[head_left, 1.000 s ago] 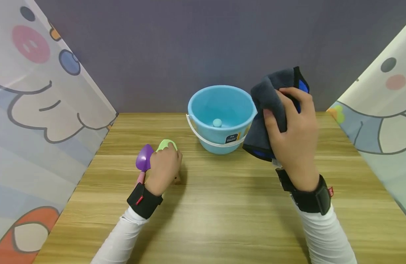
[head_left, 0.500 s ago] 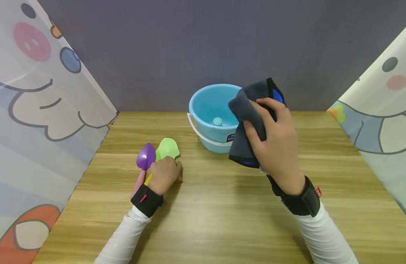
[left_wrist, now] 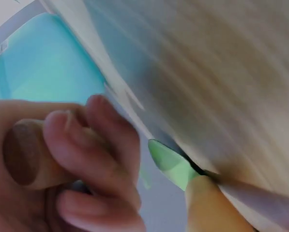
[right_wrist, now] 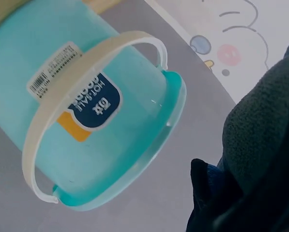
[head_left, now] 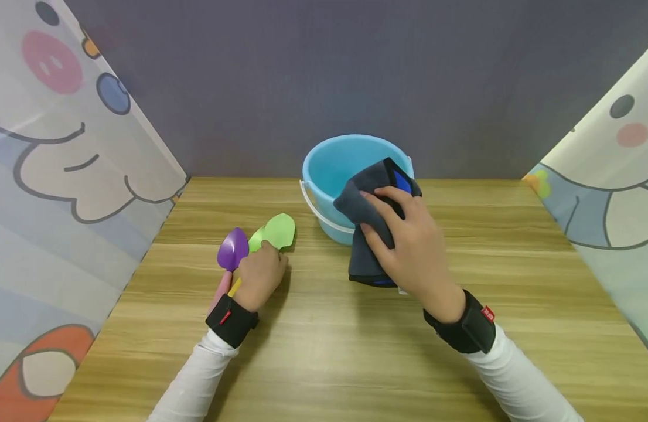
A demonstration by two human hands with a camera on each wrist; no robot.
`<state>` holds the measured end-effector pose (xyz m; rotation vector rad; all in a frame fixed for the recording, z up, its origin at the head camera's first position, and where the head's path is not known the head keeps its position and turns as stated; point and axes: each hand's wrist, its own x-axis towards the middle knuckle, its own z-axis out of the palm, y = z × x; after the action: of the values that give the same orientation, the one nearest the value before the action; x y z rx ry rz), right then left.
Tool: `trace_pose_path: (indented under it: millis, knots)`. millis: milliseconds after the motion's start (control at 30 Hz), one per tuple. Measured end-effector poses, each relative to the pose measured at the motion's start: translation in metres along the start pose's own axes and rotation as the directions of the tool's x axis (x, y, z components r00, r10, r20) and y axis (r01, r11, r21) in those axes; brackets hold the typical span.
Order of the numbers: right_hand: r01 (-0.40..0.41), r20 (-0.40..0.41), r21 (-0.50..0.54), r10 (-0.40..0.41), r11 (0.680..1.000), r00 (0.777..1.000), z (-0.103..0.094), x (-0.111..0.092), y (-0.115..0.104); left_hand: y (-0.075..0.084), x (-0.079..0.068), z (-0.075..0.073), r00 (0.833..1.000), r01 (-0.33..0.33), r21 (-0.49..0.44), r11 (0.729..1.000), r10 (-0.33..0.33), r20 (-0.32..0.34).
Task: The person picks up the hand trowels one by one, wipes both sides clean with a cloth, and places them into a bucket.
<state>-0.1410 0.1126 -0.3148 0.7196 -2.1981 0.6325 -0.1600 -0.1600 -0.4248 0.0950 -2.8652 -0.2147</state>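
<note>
In the head view my left hand [head_left: 261,275] grips a toy shovel with a light green blade [head_left: 280,230]. Its rounded tan handle end [left_wrist: 23,152] shows between curled fingers in the left wrist view. Under and beside that hand lie a purple toy shovel [head_left: 232,249] with a pink handle and another green one with a yellow handle [left_wrist: 209,205]. My right hand [head_left: 416,252] holds a folded dark grey cloth [head_left: 368,202] with black edging and blue inside. The cloth is in front of the light blue bucket [head_left: 324,205] and covers part of its rim and front.
The bucket stands upright at the back of the wooden table [head_left: 324,351], its white handle [right_wrist: 71,92] hanging down. Behind it rises a dark grey wall [head_left: 250,88]. Cartoon-printed sheets [head_left: 65,176] slope up along both sides.
The right hand has carried the cloth left and down, across the bucket's front; the small pale ball inside is now hidden. The green blade in the left hand has swung slightly right.
</note>
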Motion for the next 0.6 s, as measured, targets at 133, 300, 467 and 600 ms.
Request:
trace_pose_path:
  millis: [133,300,467,600]
  knots:
    - [-0.008,0.009,0.013,0.008,1.000,1.000,0.001,-0.002,0.001,-0.001,0.004,-0.009,0.999,0.041,-0.074,0.996,-0.042,-0.008]
    - [-0.004,-0.016,0.020,0.005,1.000,1.000,0.002,-0.002,0.002,-0.008,0.008,-0.031,0.999,0.049,-0.169,0.984,-0.051,-0.007]
    - [0.006,-0.052,0.043,-0.004,0.999,0.999,0.001,-0.001,0.002,-0.009,0.012,-0.061,0.990,0.132,-0.351,0.927,-0.138,0.009]
    - [0.006,-0.067,0.057,-0.002,0.998,0.998,-0.001,-0.002,0.002,0.000,0.013,-0.084,0.990,0.129,-0.436,0.890,-0.140,0.008]
